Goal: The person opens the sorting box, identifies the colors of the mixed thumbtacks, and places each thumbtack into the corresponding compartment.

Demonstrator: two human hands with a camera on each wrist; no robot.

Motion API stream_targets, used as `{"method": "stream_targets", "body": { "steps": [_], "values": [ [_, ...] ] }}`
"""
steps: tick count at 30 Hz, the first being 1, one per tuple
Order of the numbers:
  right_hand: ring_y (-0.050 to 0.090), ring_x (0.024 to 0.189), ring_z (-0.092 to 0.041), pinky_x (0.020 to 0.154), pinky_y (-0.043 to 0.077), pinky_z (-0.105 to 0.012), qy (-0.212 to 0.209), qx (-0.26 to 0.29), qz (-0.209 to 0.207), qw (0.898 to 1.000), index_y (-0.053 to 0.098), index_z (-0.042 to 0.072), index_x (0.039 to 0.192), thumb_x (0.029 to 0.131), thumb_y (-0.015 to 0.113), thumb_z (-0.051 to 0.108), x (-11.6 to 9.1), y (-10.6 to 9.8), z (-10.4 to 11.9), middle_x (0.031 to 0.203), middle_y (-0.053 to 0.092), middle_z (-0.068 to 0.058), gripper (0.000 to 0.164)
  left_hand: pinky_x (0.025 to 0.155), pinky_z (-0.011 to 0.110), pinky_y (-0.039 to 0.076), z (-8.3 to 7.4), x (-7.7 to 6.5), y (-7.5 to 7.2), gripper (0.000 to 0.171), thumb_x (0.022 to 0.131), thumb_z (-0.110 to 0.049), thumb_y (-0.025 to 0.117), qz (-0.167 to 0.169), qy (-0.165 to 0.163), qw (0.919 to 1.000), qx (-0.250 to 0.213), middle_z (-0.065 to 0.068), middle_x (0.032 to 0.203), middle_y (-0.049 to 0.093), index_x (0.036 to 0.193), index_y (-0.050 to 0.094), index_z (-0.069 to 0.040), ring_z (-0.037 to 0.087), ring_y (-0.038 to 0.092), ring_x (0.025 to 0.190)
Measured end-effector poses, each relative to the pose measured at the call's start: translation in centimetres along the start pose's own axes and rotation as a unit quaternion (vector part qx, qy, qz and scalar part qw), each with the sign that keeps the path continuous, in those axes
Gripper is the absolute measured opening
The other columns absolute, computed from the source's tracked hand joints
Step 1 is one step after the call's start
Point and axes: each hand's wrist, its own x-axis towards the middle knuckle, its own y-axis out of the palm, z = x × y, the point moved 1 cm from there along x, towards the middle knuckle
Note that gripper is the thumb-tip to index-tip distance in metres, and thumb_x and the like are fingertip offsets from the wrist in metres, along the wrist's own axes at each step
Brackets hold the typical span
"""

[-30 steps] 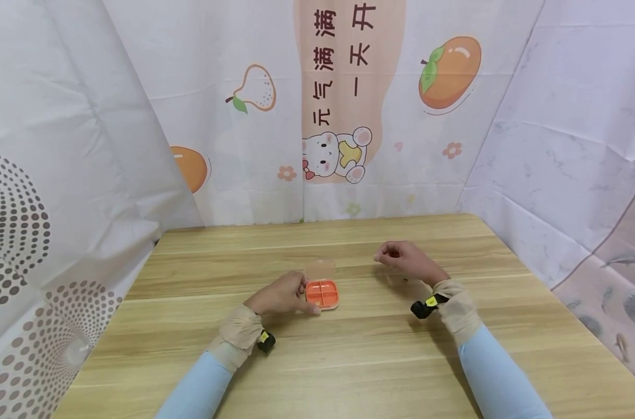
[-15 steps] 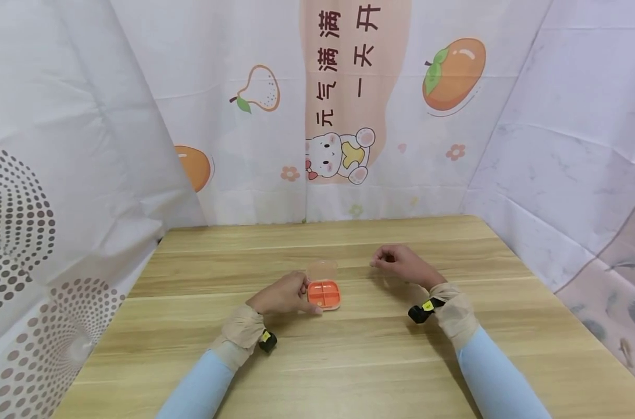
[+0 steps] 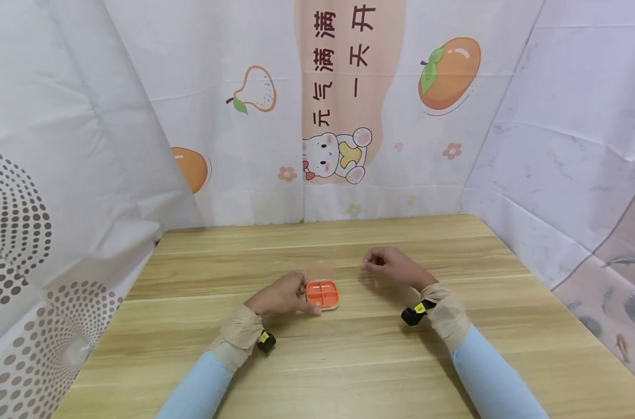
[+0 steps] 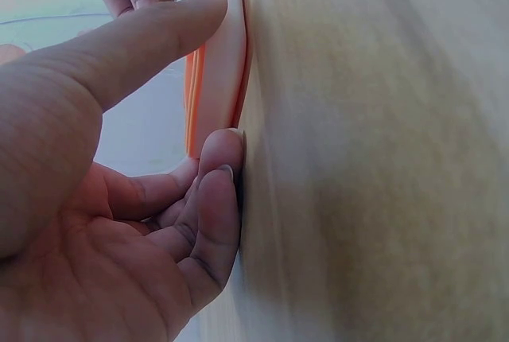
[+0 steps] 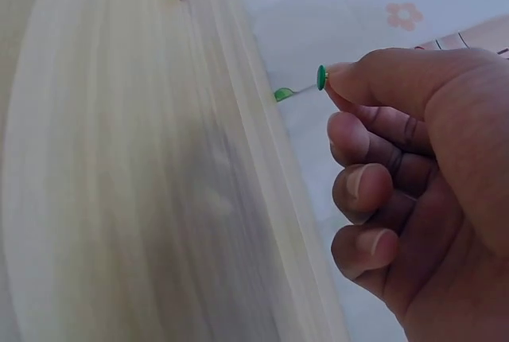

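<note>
An orange box [image 3: 321, 294] with four-way dividers lies on the table, its clear lid [image 3: 320, 269] flipped back away from the person. My left hand [image 3: 283, 297] holds the box from its left, the thumb along the near side and the fingers at the left side. In the left wrist view, the box's pale outer wall [image 4: 221, 64] shows between thumb and fingertips. A small pale spot is visible in the near left compartment. To the right of the box, my right hand [image 3: 396, 267] pinches a small green thumbtack [image 5: 321, 77] between thumb and index finger, other fingers curled.
The wood-grain table [image 3: 317, 361] ends at a printed cloth backdrop [image 3: 254, 192] at the back. More cloth hangs along the left and right sides. Each wrist carries a strapped black camera [image 3: 413, 316].
My right hand has moved left and slightly nearer the person, coming closer to the box. The left hand and the box have stayed in place.
</note>
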Motion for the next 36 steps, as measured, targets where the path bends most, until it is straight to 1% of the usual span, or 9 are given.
{"method": "stream_targets", "body": {
  "steps": [5,9,14,20,26,32,36],
  "values": [
    [0.055,0.076,-0.016,0.065,0.045,-0.027,0.004,-0.013,0.007,1.000,0.066,0.012,0.096,0.097,0.062,0.027,0.2,0.5,0.5,0.085,0.064,-0.003,0.015,0.060,0.025,0.041,0.0,-0.1,0.0,0.053,0.074,-0.036,0.084,0.000,0.000,1.0000,0.003,0.011,0.090,0.057,0.102,0.055,-0.002,0.015,0.047,0.073],
    [0.055,0.075,-0.015,0.065,0.046,-0.027,-0.011,-0.017,0.012,1.000,0.066,0.013,0.095,0.097,0.062,0.025,0.3,0.8,1.0,0.083,0.063,0.000,0.013,0.060,0.025,0.041,-0.1,-0.1,0.0,0.053,0.074,-0.036,0.084,0.000,-0.003,1.0000,0.005,0.011,0.091,0.058,0.102,0.054,-0.003,0.015,0.047,0.073],
    [0.055,0.073,-0.015,0.063,0.045,-0.027,-0.024,-0.022,0.020,0.999,0.066,0.013,0.095,0.097,0.062,0.023,0.5,1.2,1.4,0.082,0.063,0.000,0.011,0.060,0.025,0.041,-0.1,-0.1,-0.1,0.054,0.073,-0.038,0.084,-0.001,-0.005,0.9999,0.013,0.010,0.089,0.056,0.102,0.054,-0.002,0.015,0.047,0.073],
    [0.055,0.072,-0.014,0.063,0.045,-0.027,-0.029,-0.030,0.026,0.999,0.066,0.013,0.096,0.098,0.061,0.026,0.6,1.6,1.8,0.082,0.064,-0.003,0.013,0.059,0.024,0.041,0.1,0.0,0.0,0.056,0.073,-0.039,0.084,-0.004,0.003,0.9998,0.018,0.008,0.086,0.055,0.100,0.054,-0.002,0.015,0.046,0.073],
    [0.055,0.072,-0.014,0.063,0.045,-0.027,-0.032,-0.027,0.027,0.999,0.066,0.015,0.095,0.097,0.062,0.027,0.7,2.0,2.3,0.083,0.065,-0.005,0.012,0.059,0.024,0.041,0.2,0.2,0.1,0.054,0.072,-0.039,0.084,-0.002,0.004,0.9999,0.013,0.007,0.085,0.056,0.100,0.055,-0.003,0.014,0.047,0.071],
    [0.055,0.073,-0.013,0.063,0.045,-0.027,-0.040,-0.024,0.038,0.998,0.066,0.014,0.096,0.097,0.062,0.030,0.8,2.4,2.5,0.084,0.065,-0.004,0.017,0.059,0.024,0.042,0.1,0.1,0.0,0.053,0.072,-0.038,0.085,-0.003,0.003,0.9999,0.016,0.008,0.087,0.058,0.100,0.056,-0.003,0.013,0.048,0.071],
    [0.057,0.073,-0.012,0.063,0.047,-0.027,-0.046,-0.022,0.039,0.998,0.067,0.014,0.096,0.096,0.063,0.027,0.8,2.8,2.7,0.084,0.066,-0.003,0.013,0.059,0.025,0.042,0.0,0.0,0.1,0.053,0.073,-0.037,0.084,-0.002,0.004,0.9999,0.010,0.008,0.088,0.058,0.101,0.056,-0.003,0.014,0.048,0.072]
  ]
}}
